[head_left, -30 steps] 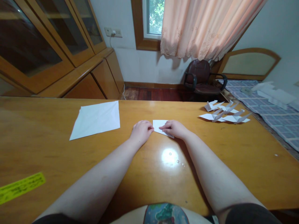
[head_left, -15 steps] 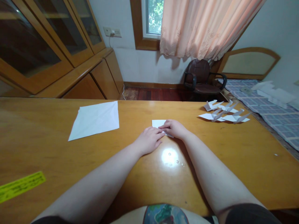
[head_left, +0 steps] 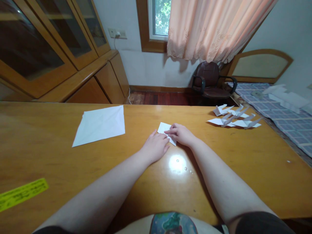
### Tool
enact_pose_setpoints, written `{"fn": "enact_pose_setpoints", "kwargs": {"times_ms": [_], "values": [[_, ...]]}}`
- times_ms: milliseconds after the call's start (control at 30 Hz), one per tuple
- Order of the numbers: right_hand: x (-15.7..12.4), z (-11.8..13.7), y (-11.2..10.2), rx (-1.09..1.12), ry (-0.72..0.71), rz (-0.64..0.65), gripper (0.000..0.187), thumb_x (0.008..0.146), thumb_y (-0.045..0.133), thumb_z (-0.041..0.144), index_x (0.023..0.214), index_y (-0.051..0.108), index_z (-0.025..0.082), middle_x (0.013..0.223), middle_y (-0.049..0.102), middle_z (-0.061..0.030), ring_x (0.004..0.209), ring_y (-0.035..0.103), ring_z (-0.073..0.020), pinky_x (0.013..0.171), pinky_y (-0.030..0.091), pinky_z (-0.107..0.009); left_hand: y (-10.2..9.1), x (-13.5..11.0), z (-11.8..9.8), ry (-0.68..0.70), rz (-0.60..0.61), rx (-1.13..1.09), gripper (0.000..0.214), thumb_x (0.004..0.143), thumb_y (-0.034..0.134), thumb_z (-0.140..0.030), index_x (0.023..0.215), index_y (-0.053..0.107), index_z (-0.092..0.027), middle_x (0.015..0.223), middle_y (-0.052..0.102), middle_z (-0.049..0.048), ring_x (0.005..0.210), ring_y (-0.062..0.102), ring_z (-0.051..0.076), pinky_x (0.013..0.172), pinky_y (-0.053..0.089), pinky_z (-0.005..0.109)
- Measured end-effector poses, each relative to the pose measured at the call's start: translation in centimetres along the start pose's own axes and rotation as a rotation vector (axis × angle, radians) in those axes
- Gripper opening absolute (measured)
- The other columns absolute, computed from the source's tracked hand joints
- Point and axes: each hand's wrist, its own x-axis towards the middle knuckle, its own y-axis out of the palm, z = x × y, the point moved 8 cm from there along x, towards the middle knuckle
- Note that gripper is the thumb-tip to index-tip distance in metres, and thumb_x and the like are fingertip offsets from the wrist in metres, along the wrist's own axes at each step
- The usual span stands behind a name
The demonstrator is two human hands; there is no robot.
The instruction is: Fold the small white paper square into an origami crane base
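A small folded piece of white paper [head_left: 163, 127] lies on the wooden table in front of me, partly covered by my fingers. My left hand [head_left: 157, 145] rests at its near left side, with the fingers closed over the lower edge. From the right, my right hand [head_left: 181, 134] holds the paper's right side, its index finger pointing in across the surface. The fingertips of both hands almost meet over the middle. Several white folded paper cranes [head_left: 220, 121] stand in a group at the table's far right.
Larger white paper sheets [head_left: 101, 126] lie to the left on the table [head_left: 97, 172]. A yellow printed strip [head_left: 24, 193] is at the near left. Beyond the table are a brown armchair [head_left: 208, 79], a wooden cabinet [head_left: 97, 81] and a bed [head_left: 278, 110].
The folded paper has turned clockwise and now lies slanted. Both hands have shifted slightly with it, my left thumb standing further out.
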Motion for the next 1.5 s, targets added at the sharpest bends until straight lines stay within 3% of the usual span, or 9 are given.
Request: {"fn": "enact_pose_setpoints", "kwargs": {"times_ms": [200,633,767,933,1067,1233,1500], "values": [[0.0,0.0,-0.1,0.027,0.037,0.012,0.025,0.089,0.061,0.023,0.111,0.073,0.026,0.093,0.060,-0.0051,0.088,0.058,-0.0161,0.084,0.044,-0.029,-0.1,-0.2,-0.6,0.091,0.037,-0.033,0.029,0.087,0.058,-0.033,0.113,0.065,-0.026,0.115,0.063,0.0073,0.109,0.056,0.026,0.097,0.043,0.043],[0.0,-0.5,0.0,0.072,0.060,0.022,0.024,0.089,0.061,0.026,0.110,0.073,0.027,0.093,0.060,-0.0048,0.088,0.058,-0.0161,0.085,0.044,-0.030,-0.6,-1.0,-1.4,0.124,0.080,-0.048,0.030,0.084,0.060,-0.032,0.114,0.066,-0.033,0.123,0.057,0.0062,0.115,0.052,0.028,0.097,0.043,0.046],[0.0,-0.3,-0.1,0.004,0.045,0.009,0.024,0.090,0.061,0.028,0.110,0.073,0.029,0.093,0.060,-0.0054,0.088,0.057,-0.0166,0.085,0.043,-0.031,-0.6,-0.8,-1.5,0.123,0.041,-0.059,0.024,0.085,0.059,-0.031,0.107,0.069,-0.031,0.119,0.060,0.0055,0.115,0.052,0.027,0.105,0.036,0.049],[0.0,-0.8,-1.0,-0.179,0.066,-0.085,0.026,0.090,0.059,0.033,0.112,0.072,0.032,0.117,0.061,-0.0086,0.109,0.052,-0.0247,0.097,0.038,-0.042,-0.6,-0.2,-0.1,0.042,-0.039,-0.076,0.020,0.091,0.052,-0.030,0.102,0.069,-0.029,0.124,0.062,0.0042,0.129,0.045,0.026,0.113,0.022,0.058],[0.0,-1.4,-1.1,-0.191,0.082,-0.098,0.026,0.091,0.056,0.029,0.111,0.073,0.028,0.132,0.057,-0.0090,0.118,0.051,-0.0252,0.101,0.039,-0.042,-0.4,0.1,1.4,-0.039,-0.045,-0.099,0.022,0.093,0.048,-0.029,0.100,0.069,-0.026,0.121,0.067,0.0040,0.129,0.047,0.025,0.114,0.018,0.060],[0.0,-1.4,-1.2,-0.264,0.091,-0.082,0.028,0.090,0.056,0.030,0.113,0.072,0.026,0.130,0.060,-0.0094,0.111,0.054,-0.0258,0.100,0.041,-0.043,-0.7,0.2,1.5,-0.039,-0.066,-0.134,0.025,0.092,0.050,-0.028,0.113,0.063,-0.024,0.121,0.067,0.0062,0.125,0.052,0.022,0.115,0.023,0.053],[-0.2,-1.3,-0.9,-0.180,0.127,-0.041,0.033,0.092,0.052,0.031,0.119,0.069,0.024,0.127,0.062,-0.0085,0.106,0.062,-0.0226,0.096,0.046,-0.035,0.1,0.3,2.6,-0.076,-0.052,-0.112,0.043,0.086,0.061,-0.038,0.127,0.057,-0.023,0.133,0.060,0.0096,0.126,0.050,0.027,0.114,0.025,0.053]]}}
